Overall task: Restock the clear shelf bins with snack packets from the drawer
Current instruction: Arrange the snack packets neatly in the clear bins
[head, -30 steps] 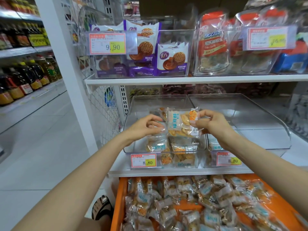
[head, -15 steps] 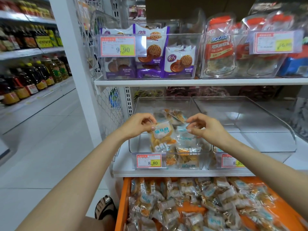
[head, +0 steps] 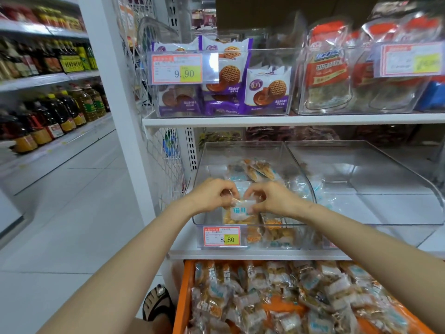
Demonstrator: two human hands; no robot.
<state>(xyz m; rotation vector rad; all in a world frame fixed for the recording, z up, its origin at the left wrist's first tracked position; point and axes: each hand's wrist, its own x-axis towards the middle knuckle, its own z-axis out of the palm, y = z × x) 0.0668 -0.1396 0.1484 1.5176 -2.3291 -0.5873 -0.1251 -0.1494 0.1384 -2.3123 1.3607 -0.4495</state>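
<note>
Pinching 1 snack packet (head: 239,210): left hand (head: 212,195), right hand (head: 272,198) fingers (head: 253,209) | 2 lower clear bins (head: 240,150) | 1 drawer (head: 184,297)

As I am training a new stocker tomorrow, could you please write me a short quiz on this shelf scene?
1. True or false: the left hand and the right hand both pinch one snack packet at the clear bin.
2. Which price shows on the price tag on that bin's front? A) 8.80 B) 9.90 C) 6.50
3. Fill in: the loose packets below the shelf lie in a drawer coloured ____.

Key: 1 true; 2 A; 3 orange.
</note>
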